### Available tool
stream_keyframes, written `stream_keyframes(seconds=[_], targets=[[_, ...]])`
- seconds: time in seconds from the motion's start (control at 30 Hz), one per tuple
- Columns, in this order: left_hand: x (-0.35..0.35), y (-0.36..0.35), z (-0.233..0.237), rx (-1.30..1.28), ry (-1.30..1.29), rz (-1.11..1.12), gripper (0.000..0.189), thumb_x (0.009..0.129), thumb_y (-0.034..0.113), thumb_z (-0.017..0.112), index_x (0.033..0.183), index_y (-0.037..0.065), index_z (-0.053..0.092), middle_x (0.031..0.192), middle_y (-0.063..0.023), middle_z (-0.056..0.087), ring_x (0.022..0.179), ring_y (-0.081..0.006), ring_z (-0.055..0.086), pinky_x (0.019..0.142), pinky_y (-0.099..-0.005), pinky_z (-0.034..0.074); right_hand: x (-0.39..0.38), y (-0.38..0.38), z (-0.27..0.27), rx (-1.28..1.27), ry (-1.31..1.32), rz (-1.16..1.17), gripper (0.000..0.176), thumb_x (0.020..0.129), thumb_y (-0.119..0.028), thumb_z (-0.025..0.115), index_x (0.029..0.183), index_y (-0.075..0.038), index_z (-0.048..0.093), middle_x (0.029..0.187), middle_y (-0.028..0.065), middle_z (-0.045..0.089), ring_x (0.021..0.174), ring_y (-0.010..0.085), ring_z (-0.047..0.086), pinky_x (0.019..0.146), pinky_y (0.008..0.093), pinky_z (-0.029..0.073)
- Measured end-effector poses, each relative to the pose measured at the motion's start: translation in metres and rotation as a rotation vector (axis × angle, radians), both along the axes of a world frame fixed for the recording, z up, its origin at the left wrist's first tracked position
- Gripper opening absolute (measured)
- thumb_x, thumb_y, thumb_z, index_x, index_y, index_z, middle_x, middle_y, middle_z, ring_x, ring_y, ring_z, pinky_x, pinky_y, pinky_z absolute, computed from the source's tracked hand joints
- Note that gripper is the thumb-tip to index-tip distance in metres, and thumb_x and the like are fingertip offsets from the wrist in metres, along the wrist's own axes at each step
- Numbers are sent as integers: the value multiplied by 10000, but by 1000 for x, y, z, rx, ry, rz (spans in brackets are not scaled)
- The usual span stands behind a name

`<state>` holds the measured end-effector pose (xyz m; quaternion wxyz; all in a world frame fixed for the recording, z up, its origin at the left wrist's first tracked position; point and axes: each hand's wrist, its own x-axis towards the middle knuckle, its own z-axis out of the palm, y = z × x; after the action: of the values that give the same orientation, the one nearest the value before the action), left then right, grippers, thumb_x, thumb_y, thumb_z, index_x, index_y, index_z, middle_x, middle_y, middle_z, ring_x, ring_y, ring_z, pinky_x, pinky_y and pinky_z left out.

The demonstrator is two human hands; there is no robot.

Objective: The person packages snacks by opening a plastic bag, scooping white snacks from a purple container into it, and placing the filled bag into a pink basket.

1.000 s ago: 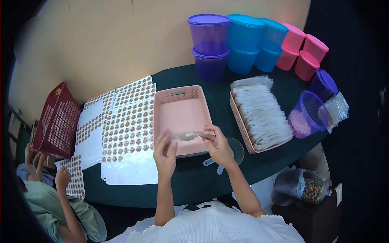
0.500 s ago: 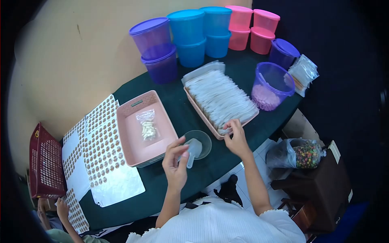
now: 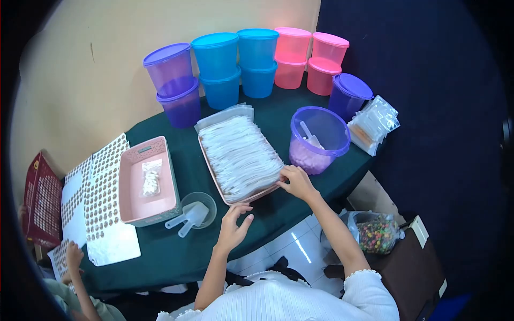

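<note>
A pink basket [image 3: 212, 172] is packed with a row of small clear plastic bags [image 3: 241, 155] standing close together. At its front rim is my left hand [image 3: 233, 227], thumb and fingers apart, with nothing in it. My right hand [image 3: 297, 182] is at the basket's front right corner with its fingers curled in. What its fingertips grip, if anything, is hidden. To the left, a clear bowl [image 3: 213, 211] has two white plastic scoops [image 3: 194, 215] leaning in it, their handles over the rim.
A pink tray [image 3: 134, 206] holds a filled bag [image 3: 151, 179]. Sticker sheets [image 3: 104, 214] lie left, beside a red basket [image 3: 43, 200] and another person's hand [image 3: 74, 257]. A purple tub [image 3: 321, 115] with pink pieces stands right; stacked tubs [image 3: 217, 53] line the back.
My left hand has moved from above the bowl and scoops to the basket's front rim. My right hand has shifted to the basket's right corner. The view has turned.
</note>
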<state>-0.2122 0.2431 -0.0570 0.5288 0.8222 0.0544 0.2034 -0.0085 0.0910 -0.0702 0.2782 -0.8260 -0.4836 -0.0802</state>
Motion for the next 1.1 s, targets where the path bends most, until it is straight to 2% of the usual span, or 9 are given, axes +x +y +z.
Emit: stream_keyframes(seconds=[0.17, 0.3, 0.43, 0.53, 0.73, 0.83, 1.0, 1.07, 1.1], targets=[[6, -20, -19, -20, -7, 189, 220, 735, 97, 588, 942, 25, 559, 1039, -101, 530, 919, -211, 525, 750, -319, 426, 11, -10, 13, 47, 28, 91, 254, 624, -158, 680, 769, -61, 494, 824, 84, 523, 778, 273, 527, 683, 383, 413], [3, -28, -38, -96, 46, 364, 245, 745, 94, 581, 978, 29, 540, 1074, -81, 496, 861, -185, 526, 741, -311, 424, 8, -14, 1, 61, 35, 188, 239, 624, -156, 680, 772, -62, 517, 803, 78, 531, 812, 265, 529, 682, 370, 416], [0, -29, -47, -99, 73, 368, 222, 773, 95, 563, 981, 24, 536, 1093, -78, 482, 844, -158, 549, 691, -274, 445, 4, -21, -7, 92, 23, 200, 204, 646, -140, 662, 792, -56, 546, 777, 59, 531, 802, 228, 527, 679, 343, 406], [4, -30, -42, -36, 115, 399, 203, 766, 86, 559, 955, 12, 541, 1045, -84, 502, 824, -171, 552, 719, -292, 438, 2, -24, -16, 173, -6, 171, 185, 660, -133, 653, 801, -56, 559, 764, 55, 525, 788, 214, 525, 680, 331, 402], [30, -35, -46, -129, -28, 430, 122, 778, 61, 545, 864, -18, 580, 825, -84, 573, 750, -169, 569, 664, -268, 456, 2, -13, -15, 320, 54, 136, 150, 664, -115, 649, 769, -52, 563, 753, 61, 518, 740, 233, 533, 656, 338, 417], [57, -34, -46, -94, -87, 439, 108, 780, 56, 543, 838, -21, 592, 803, -98, 585, 723, -161, 571, 634, -257, 454, 6, -7, -12, 385, 128, 180, 125, 664, -75, 632, 733, -42, 534, 730, 73, 514, 684, 253, 545, 608, 345, 439], [93, -36, -25, -38, -64, 537, 108, 787, 80, 551, 840, -7, 587, 806, -68, 601, 725, -128, 550, 601, -242, 436, 26, -1, -5, 229, 291, 307, 94, 685, -56, 598, 719, -18, 519, 705, 103, 524, 668, 278, 551, 588, 352, 447], [102, -36, -21, 287, 1, 620, 119, 734, 93, 597, 831, 23, 594, 794, -61, 590, 719, -159, 516, 602, -259, 409, 32, 3, -4, 205, 359, 367, 94, 687, -52, 592, 713, -1, 517, 693, 111, 546, 663, 283, 559, 593, 352, 448], [103, -39, -16, 287, 97, 579, 189, 660, 113, 652, 828, 51, 594, 820, -82, 571, 775, -255, 476, 728, -340, 394, 35, 4, -2, 206, 363, 367, 94, 687, -52, 592, 713, -1, 517, 693, 111, 546, 663, 283, 559, 593, 352, 448]])
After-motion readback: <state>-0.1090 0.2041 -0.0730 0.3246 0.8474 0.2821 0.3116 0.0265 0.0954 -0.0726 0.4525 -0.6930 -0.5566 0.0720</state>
